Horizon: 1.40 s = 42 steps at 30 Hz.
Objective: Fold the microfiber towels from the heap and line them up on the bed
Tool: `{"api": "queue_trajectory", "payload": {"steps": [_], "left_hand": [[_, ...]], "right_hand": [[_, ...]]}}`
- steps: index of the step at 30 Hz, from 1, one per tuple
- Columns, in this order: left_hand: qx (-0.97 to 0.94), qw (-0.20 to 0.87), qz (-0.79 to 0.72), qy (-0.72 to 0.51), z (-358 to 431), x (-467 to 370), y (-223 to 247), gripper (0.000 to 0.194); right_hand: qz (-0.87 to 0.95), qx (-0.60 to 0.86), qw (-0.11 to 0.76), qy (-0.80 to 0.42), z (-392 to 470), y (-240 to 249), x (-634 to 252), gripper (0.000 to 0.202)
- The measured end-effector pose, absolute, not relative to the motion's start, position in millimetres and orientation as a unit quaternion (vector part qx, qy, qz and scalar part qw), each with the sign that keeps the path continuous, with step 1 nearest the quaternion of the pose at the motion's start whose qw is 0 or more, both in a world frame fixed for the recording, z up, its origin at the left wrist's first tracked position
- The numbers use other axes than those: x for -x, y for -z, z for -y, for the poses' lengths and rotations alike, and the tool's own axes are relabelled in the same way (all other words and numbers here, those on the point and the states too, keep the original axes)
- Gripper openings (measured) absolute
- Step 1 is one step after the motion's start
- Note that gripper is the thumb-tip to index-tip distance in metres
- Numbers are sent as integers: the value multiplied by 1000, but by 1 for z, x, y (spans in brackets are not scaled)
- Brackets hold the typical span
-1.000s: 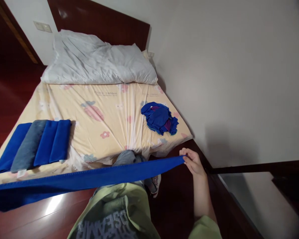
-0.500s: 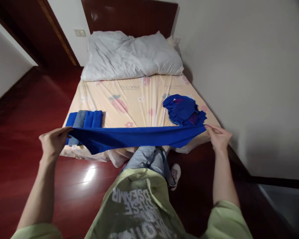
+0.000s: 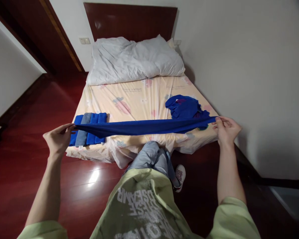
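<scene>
Stretched taut between my hands is a blue cloth (image 3: 142,127), hanging in the air above the near edge of the bed. My left hand (image 3: 59,136) pinches its left corner, and my right hand (image 3: 226,129) pinches the right one. Behind the cloth's left end lie several rolled cloths (image 3: 97,119), blue with one grey-blue, side by side on the sheet. A crumpled pile of blue cloths (image 3: 185,107) with bits of purple sits behind the right end, its lower part partly covered by the stretched cloth.
The bed (image 3: 139,99) has a pale sheet with a strawberry print. A white quilt (image 3: 137,61) lies against the dark headboard (image 3: 132,20). A wall (image 3: 251,83) runs along the right, and dark red floor (image 3: 40,166) shows at the left.
Both hands have moved a little right in view, and the right hand is higher. The blue cloth is pulled tighter and hangs as a narrower strip.
</scene>
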<state>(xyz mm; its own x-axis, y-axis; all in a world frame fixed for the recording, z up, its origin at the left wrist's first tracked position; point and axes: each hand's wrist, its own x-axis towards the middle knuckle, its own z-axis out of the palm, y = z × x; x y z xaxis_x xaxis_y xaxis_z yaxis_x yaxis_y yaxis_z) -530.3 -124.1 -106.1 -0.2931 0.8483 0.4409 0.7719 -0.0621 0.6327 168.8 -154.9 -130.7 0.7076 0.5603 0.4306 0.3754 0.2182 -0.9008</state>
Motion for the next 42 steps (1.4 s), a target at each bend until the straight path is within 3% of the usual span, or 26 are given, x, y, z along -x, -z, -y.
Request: {"api": "queue_trajectory", "payload": {"steps": [6,30,38,42], "left_hand": [[-600,51,-651,-462,108,527,106,32],[-586,110,-672,-439,85,523,107,29],[-555,244,-659,-446,15,506,107,17],[-550,233,-645,-476,-28,490,94,21]], "right_hand": [[377,624,681,-65,145,132,-171,16],[359,631,681,-94,125,141,-174,12],[291,636,694,-172,72,126,-165,20],[293,621,705,-179,29,118,-158,30]]}}
